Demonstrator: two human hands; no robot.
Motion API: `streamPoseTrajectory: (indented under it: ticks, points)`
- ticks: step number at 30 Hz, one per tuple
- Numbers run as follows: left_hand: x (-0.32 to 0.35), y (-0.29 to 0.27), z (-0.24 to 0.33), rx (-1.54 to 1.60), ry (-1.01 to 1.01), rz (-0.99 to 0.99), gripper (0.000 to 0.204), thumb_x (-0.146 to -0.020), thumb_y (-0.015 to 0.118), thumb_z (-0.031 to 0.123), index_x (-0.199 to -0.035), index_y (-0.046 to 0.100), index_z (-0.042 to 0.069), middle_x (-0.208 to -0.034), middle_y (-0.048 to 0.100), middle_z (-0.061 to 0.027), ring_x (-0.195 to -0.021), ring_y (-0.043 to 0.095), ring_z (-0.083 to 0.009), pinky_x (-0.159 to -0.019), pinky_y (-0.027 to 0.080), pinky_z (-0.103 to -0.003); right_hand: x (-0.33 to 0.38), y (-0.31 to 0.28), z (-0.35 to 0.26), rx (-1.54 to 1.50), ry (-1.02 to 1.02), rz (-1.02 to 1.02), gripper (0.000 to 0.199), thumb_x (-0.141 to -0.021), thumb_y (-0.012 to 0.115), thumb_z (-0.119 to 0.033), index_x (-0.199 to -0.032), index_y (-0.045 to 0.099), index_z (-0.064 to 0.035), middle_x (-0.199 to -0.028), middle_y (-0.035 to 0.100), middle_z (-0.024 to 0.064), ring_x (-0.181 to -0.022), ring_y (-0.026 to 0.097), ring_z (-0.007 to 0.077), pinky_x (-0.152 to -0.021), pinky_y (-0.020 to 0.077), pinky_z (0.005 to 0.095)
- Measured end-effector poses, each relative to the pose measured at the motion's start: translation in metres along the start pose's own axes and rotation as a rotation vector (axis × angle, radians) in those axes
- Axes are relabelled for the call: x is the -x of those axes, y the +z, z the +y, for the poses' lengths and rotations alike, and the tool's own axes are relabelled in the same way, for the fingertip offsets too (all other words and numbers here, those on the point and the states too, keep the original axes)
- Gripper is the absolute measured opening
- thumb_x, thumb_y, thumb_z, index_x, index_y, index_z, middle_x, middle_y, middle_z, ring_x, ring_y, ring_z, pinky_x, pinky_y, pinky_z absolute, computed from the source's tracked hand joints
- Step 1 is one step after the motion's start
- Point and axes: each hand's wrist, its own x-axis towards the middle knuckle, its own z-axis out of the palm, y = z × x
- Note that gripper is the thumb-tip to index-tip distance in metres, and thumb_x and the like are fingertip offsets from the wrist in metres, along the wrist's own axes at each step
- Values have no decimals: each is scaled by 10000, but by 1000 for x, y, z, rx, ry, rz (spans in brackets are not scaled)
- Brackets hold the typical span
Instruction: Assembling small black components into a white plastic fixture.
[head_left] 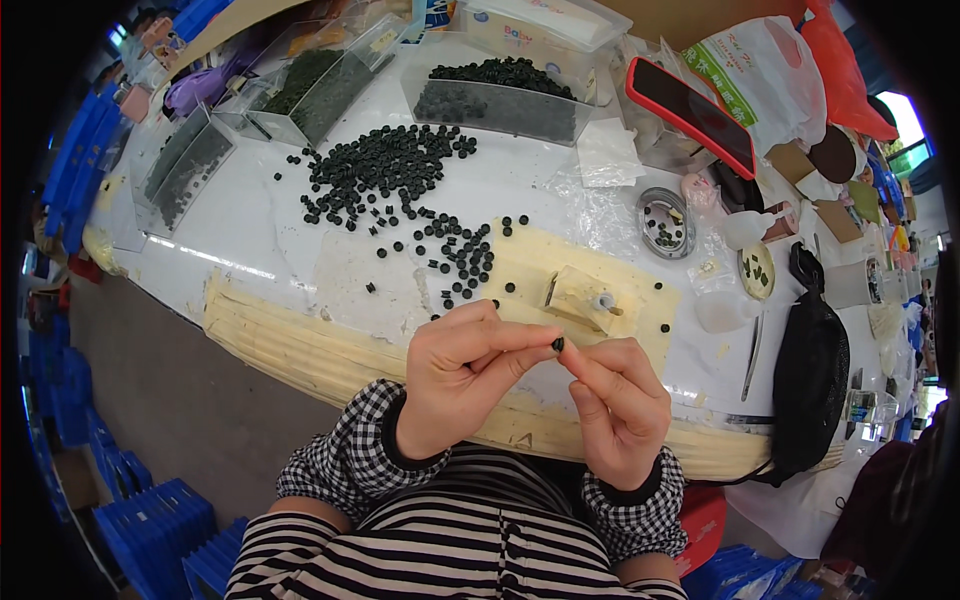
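Observation:
Between the thumb and forefinger of my left hand (462, 375) is a small black round part (558, 344), held above the table's near edge. My right hand (622, 405) is closed, its fingers curled and its forefinger tip against that part; whether it also pinches something tiny is hidden. Just beyond my hands, a small cream block with a grey peg (592, 300) stands on a pale yellow sheet (530, 255). Many similar black grooved parts lie in a loose pile (380, 165), trailing toward my left hand.
Clear bins (495, 110) of black parts line the back. At right are a red-cased phone (690, 115), a round dish (665, 222), tweezers (752, 358) and a black bag (812, 370). Cream padding (300, 335) runs along the table's front edge. Blue crates (155, 540) stand below left.

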Motion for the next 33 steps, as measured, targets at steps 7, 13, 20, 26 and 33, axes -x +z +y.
streamPoseTrajectory:
  ticks: [7, 13, 20, 26, 33]
  points:
    - [0, 0, 0, 24, -19, 6, 222, -770, 741, -9, -979, 745, 65, -587, 406, 29, -544, 352, -62, -491, 266, -219, 0, 1, 0, 33, -13, 26, 368, -774, 686, 52, -1133, 690, -26, -910, 639, 83, -794, 573, 210, -684, 457, 284]
    - [1, 0, -2, 25, -5, 6, 228, -769, 744, -5, -985, 745, 67, -594, 408, 28, -545, 353, -63, -492, 267, -221, -1, 2, 2, 40, -42, 12, 366, -772, 690, 49, -1130, 690, -24, -921, 643, 81, -790, 573, 209, -677, 453, 286]
    - [2, 0, -1, 2, -3, 2, 235, -769, 744, -9, -990, 747, 72, -604, 416, 24, -549, 367, -66, -489, 281, -221, -1, 0, 1, 42, -26, -15, 352, -768, 696, 46, -1115, 695, -19, -920, 645, 78, -794, 581, 209, -682, 460, 288]
    - [1, 0, -1, 6, 8, 5, 235, -772, 742, -10, -992, 747, 73, -604, 420, 22, -544, 365, -67, -485, 281, -221, -1, 1, 1, 42, -40, -13, 350, -767, 699, 45, -1111, 695, -18, -911, 646, 79, -792, 587, 210, -677, 464, 289]
    - [1, 0, -2, 8, 4, 12, 228, -772, 743, -5, -988, 746, 68, -590, 404, 27, -542, 355, -66, -486, 273, -222, 0, 1, 0, 17, 2, 2, 363, -774, 692, 47, -1129, 691, -26, -932, 648, 83, -801, 586, 211, -686, 463, 283]
